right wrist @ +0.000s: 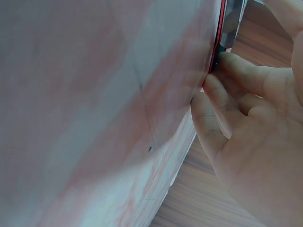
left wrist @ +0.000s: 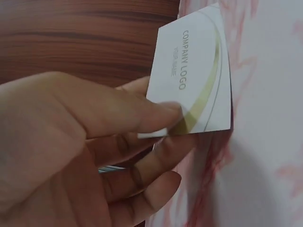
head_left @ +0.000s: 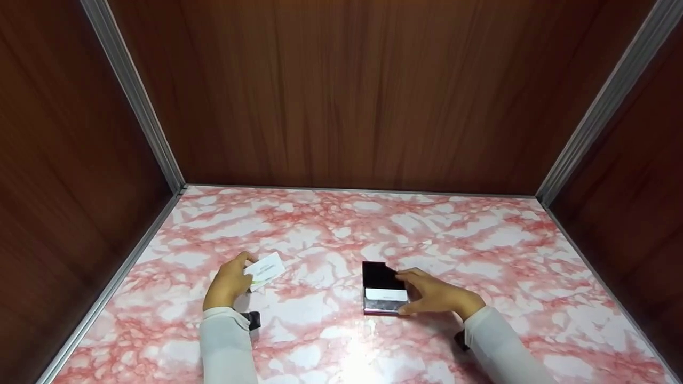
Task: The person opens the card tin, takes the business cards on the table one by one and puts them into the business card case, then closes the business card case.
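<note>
My left hand [head_left: 229,280] pinches a white business card [head_left: 267,271] between thumb and fingers, above the left part of the table. In the left wrist view, the card [left wrist: 196,56] carries the words "COMPANY LOGO" and a gold curved stripe. A flat black and silver card case [head_left: 376,274] lies on the table right of the middle. Across its lower half runs a pale strip with tiny lettering. My right hand [head_left: 437,293] grips the case's right side, thumb at the near corner and fingers farther up. Only the edge of the case [right wrist: 231,23] shows in the right wrist view.
The table [head_left: 320,229] has a red and white marbled top. Dark wood panels [head_left: 341,96] stand behind it and on both sides, with grey metal strips at the corners. A small pale scrap [head_left: 426,242] lies beyond the case.
</note>
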`<state>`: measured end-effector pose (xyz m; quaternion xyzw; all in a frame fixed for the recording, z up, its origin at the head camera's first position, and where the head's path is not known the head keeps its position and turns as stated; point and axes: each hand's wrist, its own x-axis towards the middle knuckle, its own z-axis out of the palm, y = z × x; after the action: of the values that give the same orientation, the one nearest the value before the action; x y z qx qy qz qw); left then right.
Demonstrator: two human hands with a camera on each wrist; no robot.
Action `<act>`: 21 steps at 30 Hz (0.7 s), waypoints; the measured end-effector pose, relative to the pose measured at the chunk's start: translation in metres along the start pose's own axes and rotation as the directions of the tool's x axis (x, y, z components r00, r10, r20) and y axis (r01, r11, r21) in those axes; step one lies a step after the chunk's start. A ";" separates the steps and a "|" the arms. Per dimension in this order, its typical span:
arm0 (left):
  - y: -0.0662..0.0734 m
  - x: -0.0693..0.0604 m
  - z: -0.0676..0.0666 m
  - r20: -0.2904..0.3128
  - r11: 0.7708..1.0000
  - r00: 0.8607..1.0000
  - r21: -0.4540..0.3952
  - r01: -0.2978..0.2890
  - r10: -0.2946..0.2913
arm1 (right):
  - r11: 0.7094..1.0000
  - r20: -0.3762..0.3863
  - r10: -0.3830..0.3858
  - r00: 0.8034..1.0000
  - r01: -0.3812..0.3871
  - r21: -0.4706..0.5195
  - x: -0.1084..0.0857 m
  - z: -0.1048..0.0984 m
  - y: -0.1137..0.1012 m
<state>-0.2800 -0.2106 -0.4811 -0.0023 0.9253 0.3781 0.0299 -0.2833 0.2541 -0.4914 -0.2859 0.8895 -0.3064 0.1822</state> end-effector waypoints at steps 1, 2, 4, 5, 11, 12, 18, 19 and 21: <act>0.000 0.001 0.000 -0.004 1.000 1.000 -0.009 -0.020 0.020 | 1.000 0.001 0.003 1.000 -0.003 0.003 0.000 0.000 0.000; 0.000 0.002 0.000 -0.011 0.999 0.999 -0.016 -0.039 0.039 | 1.000 0.001 0.003 1.000 -0.003 0.004 0.000 0.000 0.000; 0.001 0.003 0.000 -0.022 0.997 0.997 -0.037 -0.070 0.069 | 1.000 0.001 0.004 1.000 -0.004 0.003 0.000 0.000 0.001; 0.002 0.004 0.000 -0.026 0.995 0.996 -0.048 -0.083 0.081 | 1.000 0.001 0.003 1.000 -0.003 0.003 0.000 0.000 0.001; 0.008 0.007 0.002 -0.061 0.984 0.989 -0.107 -0.143 0.137 | 1.000 0.004 0.001 1.000 -0.001 0.008 0.001 0.000 0.001; 0.009 0.007 0.003 -0.072 0.982 0.986 -0.104 -0.160 0.153 | 1.000 0.004 0.002 1.000 -0.002 0.006 0.001 0.000 0.001; 0.021 0.010 0.009 -0.099 0.966 0.971 -0.121 -0.228 0.217 | 1.000 0.004 0.012 1.000 -0.012 -0.009 0.001 0.001 0.001; 0.025 0.010 0.011 -0.102 0.962 0.968 -0.129 -0.241 0.229 | 1.000 0.003 0.013 1.000 -0.013 -0.010 0.001 0.001 0.001; 0.034 0.012 0.017 -0.105 0.953 0.961 -0.145 -0.267 0.254 | 1.000 -0.001 0.007 1.000 -0.007 -0.011 0.002 0.001 0.002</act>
<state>-0.2919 -0.1745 -0.4705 0.1015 0.8850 0.4504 -0.0599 -0.2845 0.2536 -0.4935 -0.2839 0.8921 -0.3011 0.1813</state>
